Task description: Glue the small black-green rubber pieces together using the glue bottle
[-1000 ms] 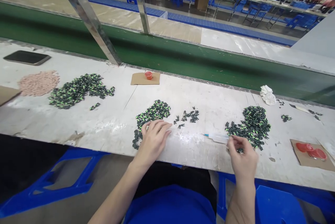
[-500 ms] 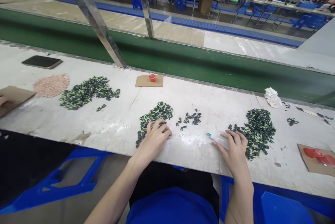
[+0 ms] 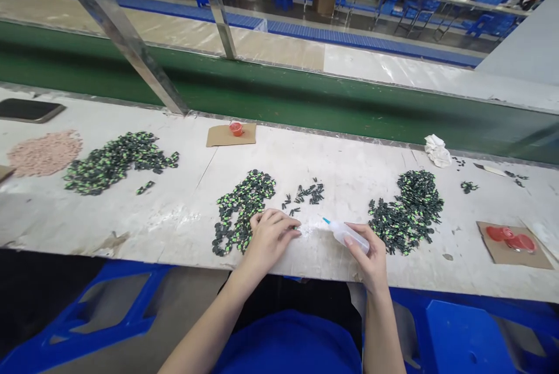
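Observation:
My right hand is closed around a translucent squeeze bottle with a thin blue tip, which points left. Thumb and fingers pressed together, my left hand rests low over the table beside a pile of small black and green pieces; whatever it pinches is too small to make out. Between and beyond the hands lie several loose small black pieces. Right of the bottle spreads another pile of black and green pieces.
A third black-green pile and a heap of pale pink bits lie left. Cardboard with a red cup sits at the back; red cups rest on cardboard at right. A green barrier and metal post border the table.
My left hand has come off the pile to the right, its fingers now together. The bottle in my right hand is raised and tilted, tip toward the left hand. The view has shifted right.

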Tool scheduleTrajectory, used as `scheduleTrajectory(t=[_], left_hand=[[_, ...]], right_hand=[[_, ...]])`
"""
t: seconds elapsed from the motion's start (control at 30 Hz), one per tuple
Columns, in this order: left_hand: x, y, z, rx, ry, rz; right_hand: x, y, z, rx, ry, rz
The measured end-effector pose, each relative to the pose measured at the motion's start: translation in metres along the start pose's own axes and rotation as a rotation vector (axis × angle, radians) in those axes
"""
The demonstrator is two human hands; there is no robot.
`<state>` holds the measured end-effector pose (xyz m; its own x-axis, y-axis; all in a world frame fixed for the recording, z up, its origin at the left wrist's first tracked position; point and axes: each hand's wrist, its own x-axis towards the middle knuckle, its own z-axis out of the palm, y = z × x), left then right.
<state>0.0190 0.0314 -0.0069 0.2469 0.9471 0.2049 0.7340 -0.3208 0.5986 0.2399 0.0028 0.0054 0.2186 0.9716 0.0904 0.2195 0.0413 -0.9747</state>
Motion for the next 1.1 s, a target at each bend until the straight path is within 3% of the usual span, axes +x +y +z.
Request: scheduleTrajectory(t=[0.1,0.2,0.3,0.47,0.7,1.1], left_hand=[[-0.004,0.005,0.010,0.005,0.071,-0.095],[-0.008,0.005,0.012,0.079,0.168,-0.151],[-0.012,0.001,0.008,0.067,0.152,-0.126],[-0.013,-0.007,0.003,-0.040,0.050,-0.079],[-0.010,-0.007,0.007,-0.077,0.084,-0.133],[-0.008,-0.004,0.006,-0.054,0.100,-0.120]], right_hand=[[0.000,0.003,0.008,0.172,0.038,0.070],[-0.001,0.008,0.021,0.312,0.216,0.134],[-0.003,0.009,0.035,0.326,0.342,0.185],[-0.003,0.007,0.052,0.252,0.304,0.256],[-0.003,-0.005,0.057,0.015,0.214,0.225],[-0.002,-0.008,0.059,-0.010,0.142,0.248]])
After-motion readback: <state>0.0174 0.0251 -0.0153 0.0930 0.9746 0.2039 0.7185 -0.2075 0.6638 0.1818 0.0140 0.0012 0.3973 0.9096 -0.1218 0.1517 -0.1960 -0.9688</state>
